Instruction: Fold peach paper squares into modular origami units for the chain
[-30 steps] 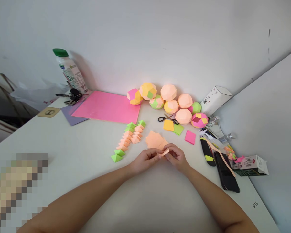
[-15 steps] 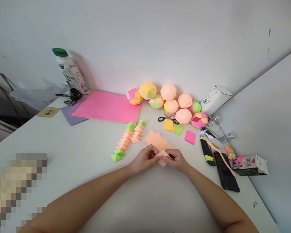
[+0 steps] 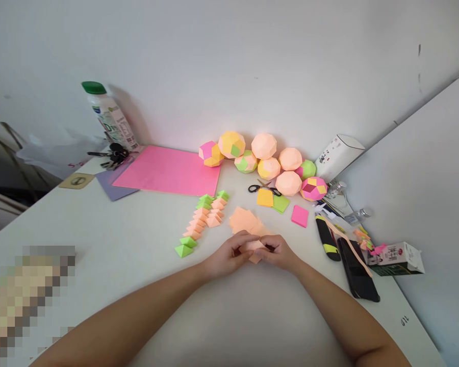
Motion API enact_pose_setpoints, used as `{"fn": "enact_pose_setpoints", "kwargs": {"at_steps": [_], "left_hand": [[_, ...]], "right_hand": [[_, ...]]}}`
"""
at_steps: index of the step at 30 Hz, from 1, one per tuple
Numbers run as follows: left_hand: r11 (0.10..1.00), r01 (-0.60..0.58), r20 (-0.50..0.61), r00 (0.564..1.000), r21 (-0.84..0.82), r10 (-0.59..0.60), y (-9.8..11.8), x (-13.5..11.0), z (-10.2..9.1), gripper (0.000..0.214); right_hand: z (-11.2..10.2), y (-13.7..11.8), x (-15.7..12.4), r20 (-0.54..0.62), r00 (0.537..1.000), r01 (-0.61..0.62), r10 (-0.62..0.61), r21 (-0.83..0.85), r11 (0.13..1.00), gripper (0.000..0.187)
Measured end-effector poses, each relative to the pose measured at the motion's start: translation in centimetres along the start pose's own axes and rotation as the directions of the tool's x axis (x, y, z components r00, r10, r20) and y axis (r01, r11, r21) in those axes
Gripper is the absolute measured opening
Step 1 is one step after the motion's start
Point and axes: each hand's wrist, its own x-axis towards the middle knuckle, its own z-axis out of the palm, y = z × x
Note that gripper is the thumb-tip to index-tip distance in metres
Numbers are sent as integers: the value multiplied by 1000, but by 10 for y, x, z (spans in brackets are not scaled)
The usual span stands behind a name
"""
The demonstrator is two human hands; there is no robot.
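Between my hands is a small peach sheet of paper (image 3: 255, 245), partly folded. My left hand (image 3: 229, 255) grips its left side, fingers curled over the top edge. On the other side, my right hand (image 3: 278, 252) pinches the paper between thumb and fingers. Just beyond lies a loose pile of peach paper squares (image 3: 247, 220), partly hidden by my hands. Left of it, two rows of folded paper units stand on the table, peach ones (image 3: 196, 224) with green ones (image 3: 184, 250) at the ends.
Faceted paper balls (image 3: 289, 183) line the wall. Black-handled scissors (image 3: 254, 188) lie before them, near yellow (image 3: 265, 198), green (image 3: 281, 204) and pink (image 3: 300, 216) paper pads. A pink sheet (image 3: 168, 171) and bottle (image 3: 110, 117) are left; a phone (image 3: 357, 270) and carton (image 3: 400, 260) right.
My left fingers have shifted over the top of the peach paper, and its shape between my hands looks different. The view has tilted slightly.
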Motion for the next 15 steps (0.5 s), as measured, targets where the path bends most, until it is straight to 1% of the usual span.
{"fn": "enact_pose_setpoints", "kwargs": {"at_steps": [3,6,11,15], "left_hand": [[999,31,-17,999,-35,-32,0,0,0,35],[997,51,-17,999,-62,-52,-2,1,1,35],[989,148,-72,987,9,-147,-2,1,2,35],[993,119,-49,992,24,-117,3,2,2,33]], "right_hand": [[0,0,0,-7,1000,-14,15,46,999,38],[1,-3,0,-28,1000,-4,6,76,997,38],[2,-7,0,-77,997,1,3,57,998,36],[2,-5,-1,-97,992,-63,75,118,991,30]]}}
